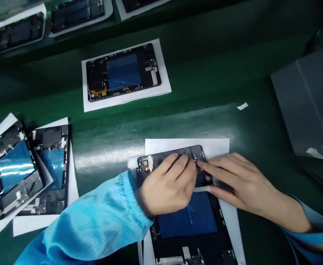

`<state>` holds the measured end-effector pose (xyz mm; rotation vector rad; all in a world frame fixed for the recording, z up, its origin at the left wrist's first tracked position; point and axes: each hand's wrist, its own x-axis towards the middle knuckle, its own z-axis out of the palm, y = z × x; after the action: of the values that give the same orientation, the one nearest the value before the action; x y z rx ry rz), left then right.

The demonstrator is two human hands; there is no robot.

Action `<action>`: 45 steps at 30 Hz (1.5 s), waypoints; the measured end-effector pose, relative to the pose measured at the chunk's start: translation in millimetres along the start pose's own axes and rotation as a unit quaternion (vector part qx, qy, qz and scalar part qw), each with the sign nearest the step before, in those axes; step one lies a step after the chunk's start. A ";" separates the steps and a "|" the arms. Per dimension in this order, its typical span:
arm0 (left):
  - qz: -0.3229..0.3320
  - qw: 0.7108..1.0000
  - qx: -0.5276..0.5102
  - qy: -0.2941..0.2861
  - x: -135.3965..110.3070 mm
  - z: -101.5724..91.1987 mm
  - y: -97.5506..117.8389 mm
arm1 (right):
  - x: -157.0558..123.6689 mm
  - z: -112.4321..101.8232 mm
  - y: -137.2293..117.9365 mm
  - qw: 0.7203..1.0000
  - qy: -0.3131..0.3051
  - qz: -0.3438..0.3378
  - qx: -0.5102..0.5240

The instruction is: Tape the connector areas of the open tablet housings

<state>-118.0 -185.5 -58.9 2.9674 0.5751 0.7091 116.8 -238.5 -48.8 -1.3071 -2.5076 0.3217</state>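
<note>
An opened tablet (187,221) with a blue-covered battery lies on white paper in front of me. My left hand (171,184) rests over its upper part, fingers curled and pressed together; whatever they pinch is hidden beneath them. From the right, my right hand (238,180) reaches across the tablet's edge with fingers stretched out. Its index fingertip is beside the left fingertips, and its thumb tip meets the end of a white strip (201,189). Near the tablet's upper left corner is a small white tab (150,162).
Two more opened tablets overlap on the left, the upper one (16,165) partly covering the lower one (53,165). Another tablet (123,71) lies farther back on paper. Several stand along the back ledge. At right are a grey box-like object (310,99) and a white scrap (242,106).
</note>
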 end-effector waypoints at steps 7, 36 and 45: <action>0.005 1.000 0.001 0.008 -0.8 1.6 1.3 | 6.5 -8.1 -7.3 0.997 -0.004 -0.035 -0.066; -0.003 1.000 -0.013 0.018 0.0 4.2 0.7 | 18.5 -6.7 -37.3 0.970 -0.001 -0.037 -0.240; -0.141 0.986 -0.064 -0.063 -35.3 0.6 -16.9 | 7.3 -0.5 -51.4 0.956 -0.018 -0.005 -0.293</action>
<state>-152.8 -182.6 -76.7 2.7104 0.8785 0.5091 74.0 -261.4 -30.4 -1.4870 -2.7498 -0.4462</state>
